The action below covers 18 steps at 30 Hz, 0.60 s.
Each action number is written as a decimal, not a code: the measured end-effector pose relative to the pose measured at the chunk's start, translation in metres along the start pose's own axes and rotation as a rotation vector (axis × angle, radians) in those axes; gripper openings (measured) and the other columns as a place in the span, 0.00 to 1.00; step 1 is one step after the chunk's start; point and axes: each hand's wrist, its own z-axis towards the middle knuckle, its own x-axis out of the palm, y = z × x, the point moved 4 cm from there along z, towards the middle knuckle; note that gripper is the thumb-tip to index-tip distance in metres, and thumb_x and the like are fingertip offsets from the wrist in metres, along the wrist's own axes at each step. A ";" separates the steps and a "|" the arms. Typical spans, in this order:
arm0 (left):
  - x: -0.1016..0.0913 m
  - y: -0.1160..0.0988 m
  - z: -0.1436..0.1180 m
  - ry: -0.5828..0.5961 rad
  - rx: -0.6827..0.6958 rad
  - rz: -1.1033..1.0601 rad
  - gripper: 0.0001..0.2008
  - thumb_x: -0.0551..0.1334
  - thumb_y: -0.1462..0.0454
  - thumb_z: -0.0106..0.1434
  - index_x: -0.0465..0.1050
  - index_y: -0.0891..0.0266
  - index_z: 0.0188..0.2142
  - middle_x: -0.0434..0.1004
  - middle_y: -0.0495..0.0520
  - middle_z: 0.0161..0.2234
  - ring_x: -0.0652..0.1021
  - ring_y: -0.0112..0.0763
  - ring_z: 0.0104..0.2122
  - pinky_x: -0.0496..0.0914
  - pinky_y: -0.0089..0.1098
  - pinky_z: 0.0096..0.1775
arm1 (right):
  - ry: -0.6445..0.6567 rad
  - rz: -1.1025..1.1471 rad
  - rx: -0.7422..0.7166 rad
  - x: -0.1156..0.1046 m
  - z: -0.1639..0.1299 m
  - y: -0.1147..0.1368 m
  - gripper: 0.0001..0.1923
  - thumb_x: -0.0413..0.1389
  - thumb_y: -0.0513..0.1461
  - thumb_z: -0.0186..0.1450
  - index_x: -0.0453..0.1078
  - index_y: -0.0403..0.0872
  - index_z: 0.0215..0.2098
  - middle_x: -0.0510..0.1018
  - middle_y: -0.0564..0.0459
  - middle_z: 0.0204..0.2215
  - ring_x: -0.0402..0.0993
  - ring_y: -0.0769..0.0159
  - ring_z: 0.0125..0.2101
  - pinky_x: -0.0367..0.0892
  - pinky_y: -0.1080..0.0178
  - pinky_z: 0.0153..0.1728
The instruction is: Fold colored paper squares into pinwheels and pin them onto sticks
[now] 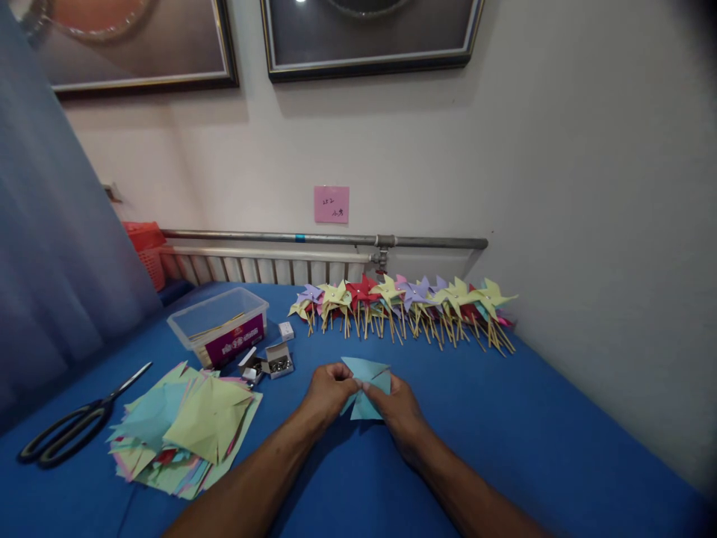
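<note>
Between my two hands is a light blue square of paper (367,407) with slits cut in from its corners. My left hand (330,390) grips its left side, thumb pressed near the middle. On the right edge, my right hand (400,409) pinches the same paper, its thumb also close to the centre. The fingers behind the paper are hidden. To the left lies a pile of cut coloured paper squares (210,418). Beyond it stand small open boxes of metal pins (278,362). Finished paper pinwheels on sticks (386,295) lie in a row behind my hands.
Black-handled scissors (84,418) lie at the left. A clear plastic tub (218,317) holds wooden sticks. Near it sits a small white box (286,331). A radiator (269,269) and pipe run along the wall behind the blue table (476,448). A curtain (61,209) hangs at the left.
</note>
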 end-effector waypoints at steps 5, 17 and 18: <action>-0.001 -0.002 -0.002 -0.025 -0.034 -0.026 0.12 0.67 0.59 0.43 0.66 0.62 0.20 0.63 0.43 0.15 0.61 0.21 0.16 0.55 0.26 0.21 | 0.006 -0.035 -0.012 -0.001 0.001 -0.002 0.17 0.64 0.45 0.53 0.76 0.44 0.37 0.80 0.53 0.25 0.73 0.65 0.24 0.68 0.64 0.26; 0.002 -0.004 -0.004 -0.031 -0.041 -0.053 0.15 0.69 0.57 0.42 0.65 0.62 0.19 0.63 0.43 0.14 0.61 0.21 0.16 0.55 0.26 0.21 | 0.025 -0.012 0.004 0.000 0.001 -0.007 0.18 0.64 0.49 0.55 0.75 0.43 0.33 0.77 0.54 0.21 0.71 0.67 0.20 0.70 0.64 0.23; 0.003 -0.004 -0.004 -0.025 -0.047 -0.065 0.15 0.69 0.57 0.42 0.65 0.62 0.19 0.63 0.43 0.14 0.61 0.21 0.16 0.55 0.26 0.21 | 0.029 -0.006 0.006 0.000 0.001 -0.008 0.18 0.64 0.49 0.55 0.76 0.43 0.34 0.77 0.54 0.21 0.71 0.67 0.20 0.70 0.64 0.23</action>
